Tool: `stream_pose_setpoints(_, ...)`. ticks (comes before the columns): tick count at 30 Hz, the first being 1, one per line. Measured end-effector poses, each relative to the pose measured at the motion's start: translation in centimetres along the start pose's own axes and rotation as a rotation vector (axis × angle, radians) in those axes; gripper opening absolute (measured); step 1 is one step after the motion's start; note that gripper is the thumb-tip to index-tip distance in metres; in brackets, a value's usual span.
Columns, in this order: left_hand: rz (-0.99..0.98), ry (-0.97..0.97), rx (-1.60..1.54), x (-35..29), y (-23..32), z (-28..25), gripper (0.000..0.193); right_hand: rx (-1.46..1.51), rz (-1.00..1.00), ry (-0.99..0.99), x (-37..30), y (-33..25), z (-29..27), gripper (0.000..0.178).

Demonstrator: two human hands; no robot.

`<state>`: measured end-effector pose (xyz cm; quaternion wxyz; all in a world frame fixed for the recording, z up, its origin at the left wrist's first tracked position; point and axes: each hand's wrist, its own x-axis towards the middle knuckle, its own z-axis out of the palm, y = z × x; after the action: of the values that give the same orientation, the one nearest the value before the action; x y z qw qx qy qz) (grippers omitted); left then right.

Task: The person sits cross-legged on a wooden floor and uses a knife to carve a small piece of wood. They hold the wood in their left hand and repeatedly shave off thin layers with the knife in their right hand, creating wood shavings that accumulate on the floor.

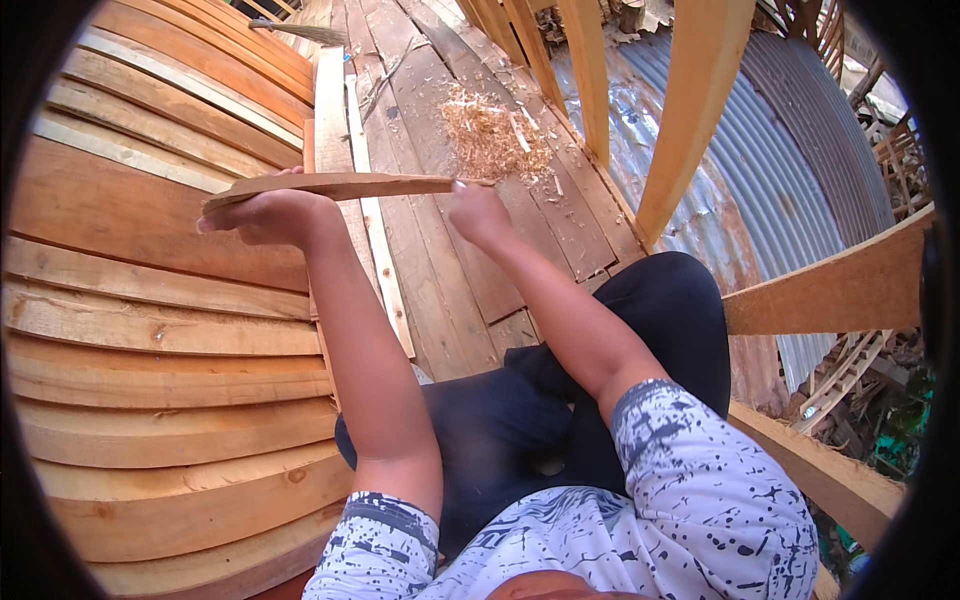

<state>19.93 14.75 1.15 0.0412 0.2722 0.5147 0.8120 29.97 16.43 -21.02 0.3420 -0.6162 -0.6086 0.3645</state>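
Observation:
A long piece of wood [370,184], broad at its left end and narrower toward the right, is held level across in front of me. My left hand [275,215] is under the broad end, palm up, with the fingers wrapped round it. My right hand [478,212] is closed at the narrow end, its thumb pressed against the wood. Most of the right fingers are hidden from above. Beyond the right hand, a heap of curled wood shavings [490,135] lies on the plank floor [430,270].
Overlapping wooden boards [170,380] form a wall close along my left. Upright posts [690,110] and a slanting beam [830,280] stand on the right, with rusty corrugated metal sheets [770,160] beyond. Loose pale strips [375,220] lie along the wall's foot. A broom-like bundle [300,32] is far left.

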Motion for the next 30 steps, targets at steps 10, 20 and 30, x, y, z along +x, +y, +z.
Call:
stream_pose_setpoints(10,-0.042,-0.168,-0.171,1.6,-1.1,0.7,0.068,0.055,0.093,0.000,-0.1,0.9,0.9,0.042)
stream_pose_setpoints(20,-0.111,-0.273,-0.325,4.3,-2.0,-1.1,0.074,-0.037,-0.113,-0.083,-0.8,-3.0,-0.4,0.044)
stream_pose_setpoints(30,-0.083,-0.236,-0.329,5.3,-2.3,-1.2,0.072,0.039,-0.090,-0.089,-1.0,-2.4,1.0,0.032)
